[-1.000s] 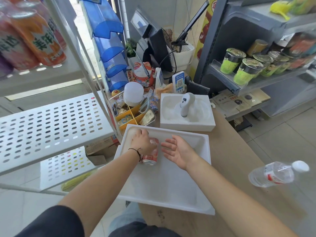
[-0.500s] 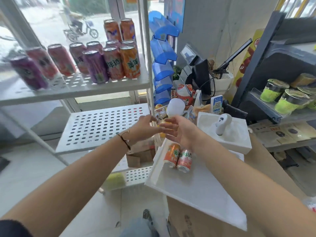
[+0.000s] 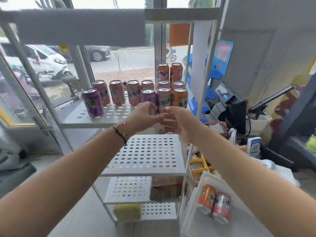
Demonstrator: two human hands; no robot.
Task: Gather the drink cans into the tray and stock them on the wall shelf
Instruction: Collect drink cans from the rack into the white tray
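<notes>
Both hands up at the shelf: left hand (image 3: 145,115) curling round the upright purple can (image 3: 149,100), right hand (image 3: 177,120) loose-fingered, holding nothing, pink can (image 3: 164,99) just at its twelve o'clock. Two cans lie in the tray (image 3: 191,218), five o'clock.

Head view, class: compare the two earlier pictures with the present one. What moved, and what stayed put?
Both hands rose from the white tray to the can shelf; the left hand now curls at a purple can, the right hand beside it. The two cans still lie in the tray.
</notes>
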